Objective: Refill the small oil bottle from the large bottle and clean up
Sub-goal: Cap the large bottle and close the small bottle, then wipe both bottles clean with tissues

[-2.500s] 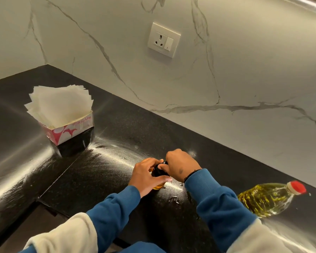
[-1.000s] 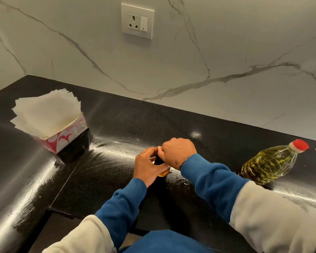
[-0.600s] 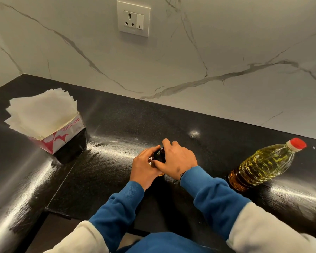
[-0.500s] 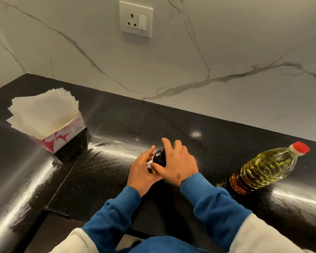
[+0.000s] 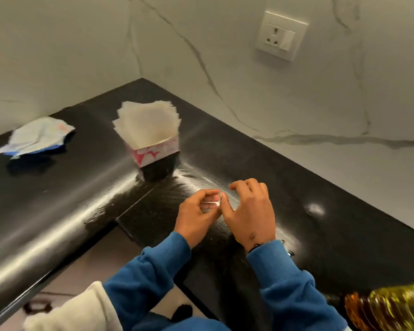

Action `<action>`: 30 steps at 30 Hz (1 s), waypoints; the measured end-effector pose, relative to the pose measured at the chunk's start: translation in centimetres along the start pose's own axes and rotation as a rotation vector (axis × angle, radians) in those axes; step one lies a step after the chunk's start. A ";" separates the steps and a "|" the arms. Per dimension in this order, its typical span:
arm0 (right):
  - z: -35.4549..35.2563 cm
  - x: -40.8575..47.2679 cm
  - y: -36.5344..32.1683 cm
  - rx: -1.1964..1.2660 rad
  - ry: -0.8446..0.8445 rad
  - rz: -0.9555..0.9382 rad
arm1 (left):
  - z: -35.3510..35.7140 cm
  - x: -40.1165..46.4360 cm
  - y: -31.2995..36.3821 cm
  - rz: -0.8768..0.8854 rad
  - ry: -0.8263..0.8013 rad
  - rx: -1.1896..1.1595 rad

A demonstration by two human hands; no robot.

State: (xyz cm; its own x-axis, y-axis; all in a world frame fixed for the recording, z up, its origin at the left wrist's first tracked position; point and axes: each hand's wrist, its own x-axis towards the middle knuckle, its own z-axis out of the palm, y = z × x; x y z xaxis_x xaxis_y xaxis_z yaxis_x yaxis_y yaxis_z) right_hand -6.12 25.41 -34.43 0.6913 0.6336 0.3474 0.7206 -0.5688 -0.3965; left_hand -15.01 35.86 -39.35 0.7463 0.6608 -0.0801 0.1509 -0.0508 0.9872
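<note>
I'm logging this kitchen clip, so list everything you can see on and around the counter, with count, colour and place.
Counter: one, glossy black, L-shaped, running into the wall corner.
Napkin box: one, red and white, holding a stack of white napkins, near the corner.
Crumpled wrapper: one, white with blue, far left on the counter.
Large oil bottle: one, yellow oil, blurred, cut off at bottom right.
Wall socket: one, white, on the marble wall.
Small clear piece: one, blurred, pinched in the left fingers.
Left hand: holding that piece.
Right hand: fingers spread, beside the left.
</note>
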 end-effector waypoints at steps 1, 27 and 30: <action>0.3 0.4 -0.5 0.050 -0.012 -0.002 | -0.8 -0.2 0.4 0.000 0.026 0.018; 9.9 16.5 -15.8 0.324 -0.173 -0.269 | -17.7 7.7 2.9 0.064 0.489 -0.012; 12.7 18.8 -17.0 0.307 -0.185 -0.205 | -19.1 9.2 2.4 0.039 0.490 -0.028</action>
State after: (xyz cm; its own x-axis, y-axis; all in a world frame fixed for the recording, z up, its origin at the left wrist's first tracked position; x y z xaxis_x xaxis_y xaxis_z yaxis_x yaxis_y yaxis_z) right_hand -6.10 53.67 -31.94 0.4934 0.8170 0.2985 0.7739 -0.2557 -0.5794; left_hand -20.10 56.12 -35.10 0.3571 0.9337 0.0248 0.1062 -0.0670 0.9921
